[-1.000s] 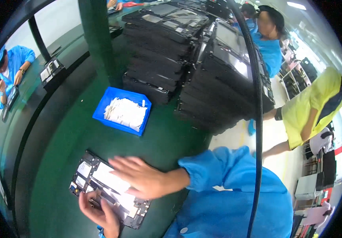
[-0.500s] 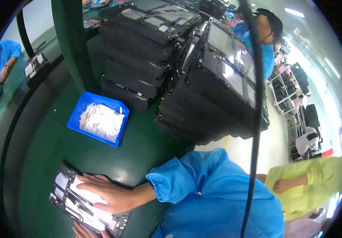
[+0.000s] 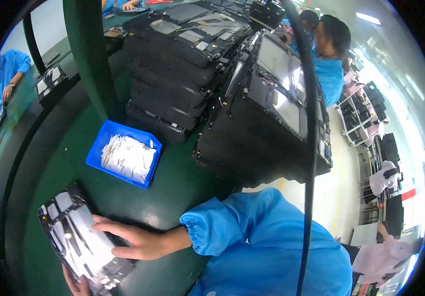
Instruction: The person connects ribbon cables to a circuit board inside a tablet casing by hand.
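Note:
An opened tablet (image 3: 84,235) with a silvery-white middle and dark circuit parts along its edges is tilted at the lower left, above a dark green bench. My right hand (image 3: 141,242) grips its right-hand edge, with thumb and forefinger spread on the face and the other fingers hidden behind it. At the lower edge, my left hand (image 3: 77,285) grasps the tablet; only some fingers show, and the rest is hidden or cut off by the picture's edge. Beyond the tablet stands a blue plastic bin (image 3: 93,159) full of small white strips (image 3: 127,157).
Two tall stacks of black opened tablets, a left stack (image 3: 170,74) and a right stack (image 3: 267,113), stand at the back. A green post (image 3: 91,59) rises beside them. A black cable (image 3: 310,163) hangs at right. Co-workers in blue (image 3: 12,69) sit beyond the bench.
The tablet has moved left, turned and tilted up between my hands. My right hand has gone from lying flat across its face to its edge; my left hand has shifted left.

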